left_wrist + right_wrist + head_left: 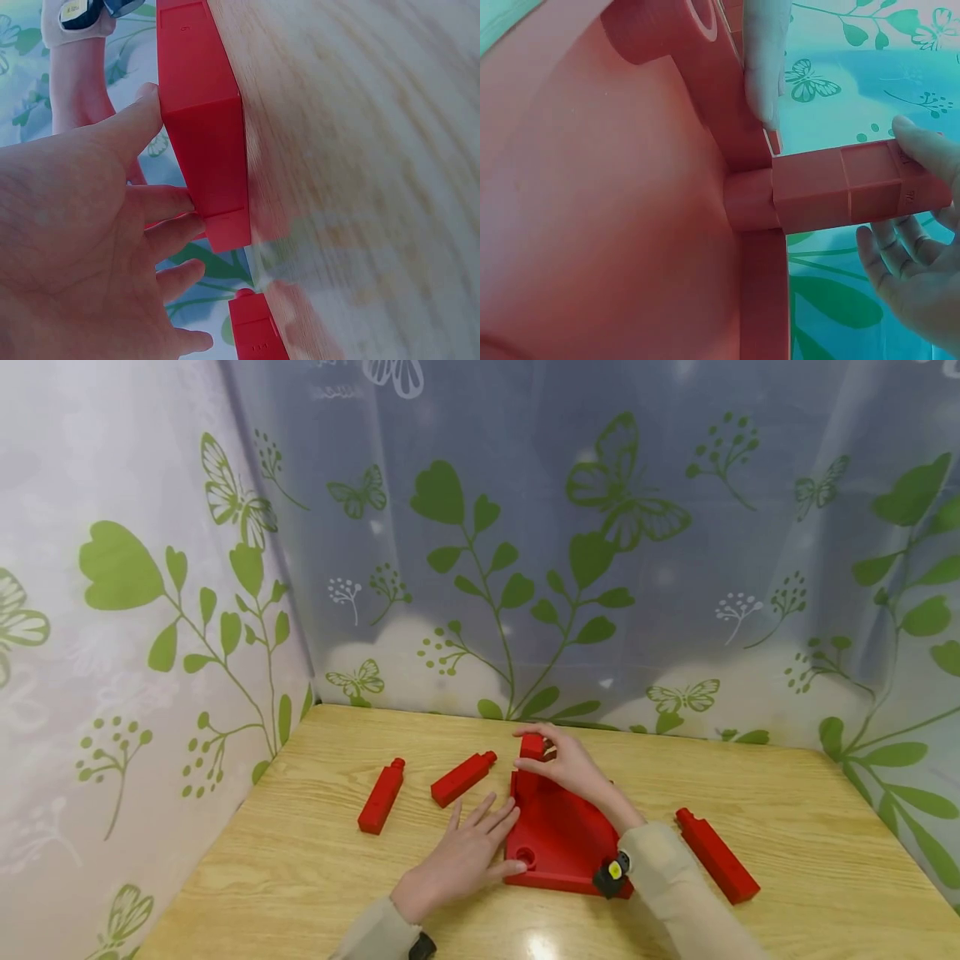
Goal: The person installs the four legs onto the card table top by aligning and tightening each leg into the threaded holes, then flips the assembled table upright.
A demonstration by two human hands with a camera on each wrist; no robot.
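A shallow red plastic base (566,835), hollow side up with raised walls, lies on the wooden table. My right hand (572,767) pinches a square red leg (532,746) between thumb and fingers at the far left corner. In the right wrist view, the leg (814,191) stands with its round neck at the corner between the base's walls. My left hand (463,853) has its fingers stretched along the base's left side, the thumb at the near left corner beside a round socket (526,858). Seen from the left wrist, thumb and fingertips touch the base's outer wall (206,142).
Two loose red legs, one farther left (381,797) and one nearer the base (463,778), lie left of it. Another leg (717,857) is to the right, beside my right forearm. A patterned curtain (480,568) hangs at the table's back edge.
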